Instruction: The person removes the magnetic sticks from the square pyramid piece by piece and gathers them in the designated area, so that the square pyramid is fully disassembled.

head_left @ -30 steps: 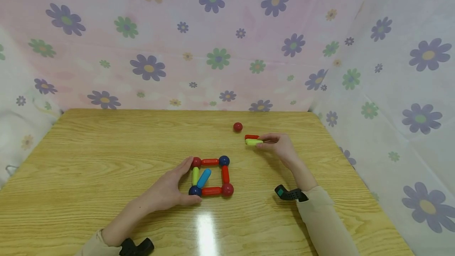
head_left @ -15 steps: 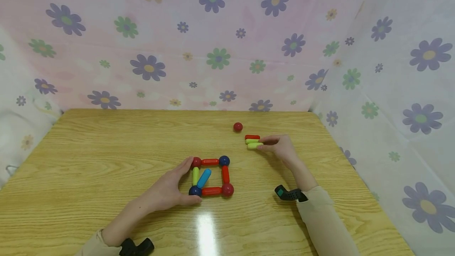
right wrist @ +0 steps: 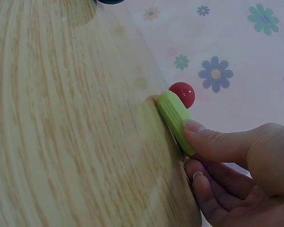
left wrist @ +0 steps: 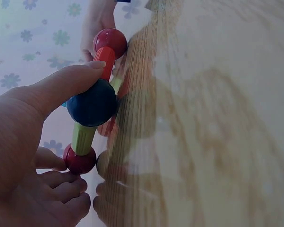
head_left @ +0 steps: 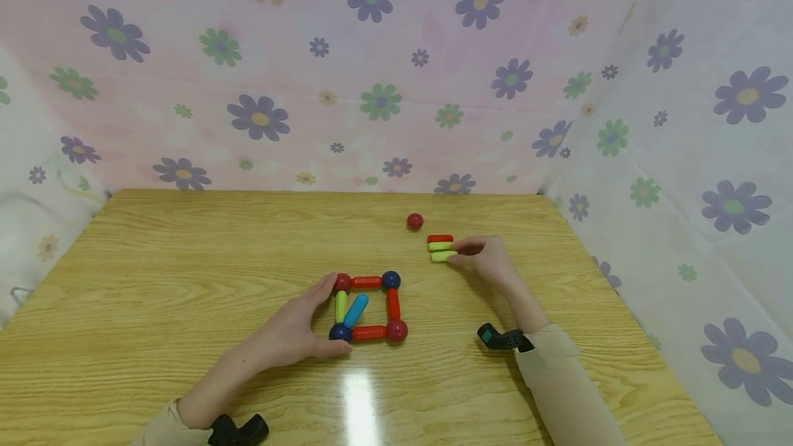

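Observation:
A square frame of magnetic rods and balls lies on the table, with red rods (head_left: 369, 333), a yellow-green rod (head_left: 341, 307), red balls (head_left: 397, 330) and blue balls (head_left: 391, 280). From its near-left ball a blue rod (head_left: 356, 310) slants. My left hand (head_left: 281, 332) holds the frame's left side, thumb at the near blue ball (left wrist: 92, 101), fingers at the far red ball (left wrist: 80, 158). Farther right, my right hand (head_left: 492, 260) pinches the right end of a loose yellow-green magnetic rod (right wrist: 175, 118). Just behind it lie another yellow-green rod (head_left: 440, 246) and a red rod (head_left: 440, 239).
A loose red ball (head_left: 415, 221) sits beyond the loose rods, toward the back of the wooden table (head_left: 186, 246). Flowered cloth (head_left: 421, 88) hangs behind the table and along its sides. Each wrist wears a black camera mount (head_left: 504, 338).
My right hand has drawn one yellow-green rod toward me, uncovering the second one and leaving a small gap between them. My left hand and the frame have stayed still.

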The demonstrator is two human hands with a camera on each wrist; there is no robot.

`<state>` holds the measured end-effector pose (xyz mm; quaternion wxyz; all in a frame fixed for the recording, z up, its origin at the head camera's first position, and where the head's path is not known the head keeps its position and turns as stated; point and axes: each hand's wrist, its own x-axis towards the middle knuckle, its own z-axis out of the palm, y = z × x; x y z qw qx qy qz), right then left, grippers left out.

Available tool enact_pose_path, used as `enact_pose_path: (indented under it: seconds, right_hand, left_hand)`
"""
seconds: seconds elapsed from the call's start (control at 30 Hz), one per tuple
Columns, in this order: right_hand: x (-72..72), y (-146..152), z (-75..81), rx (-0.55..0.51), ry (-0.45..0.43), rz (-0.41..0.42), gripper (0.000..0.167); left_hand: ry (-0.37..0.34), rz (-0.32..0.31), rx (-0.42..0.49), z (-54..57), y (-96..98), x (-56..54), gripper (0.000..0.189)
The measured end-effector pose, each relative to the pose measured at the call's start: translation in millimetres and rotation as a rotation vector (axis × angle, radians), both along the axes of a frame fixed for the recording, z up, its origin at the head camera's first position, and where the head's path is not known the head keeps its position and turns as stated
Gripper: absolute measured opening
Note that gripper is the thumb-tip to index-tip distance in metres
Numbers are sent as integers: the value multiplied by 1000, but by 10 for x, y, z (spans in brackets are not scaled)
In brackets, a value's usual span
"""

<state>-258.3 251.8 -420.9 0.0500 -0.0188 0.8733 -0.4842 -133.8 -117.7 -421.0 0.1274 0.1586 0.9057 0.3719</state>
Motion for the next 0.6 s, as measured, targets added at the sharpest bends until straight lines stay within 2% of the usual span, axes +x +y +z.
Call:
enact_pose_path:
  seconds: [0.6]
  right_hand:
    - [-19,-34,-74,75,71,-18,25]
  left_hand:
    - [2,10,-1,2,5,15,120]
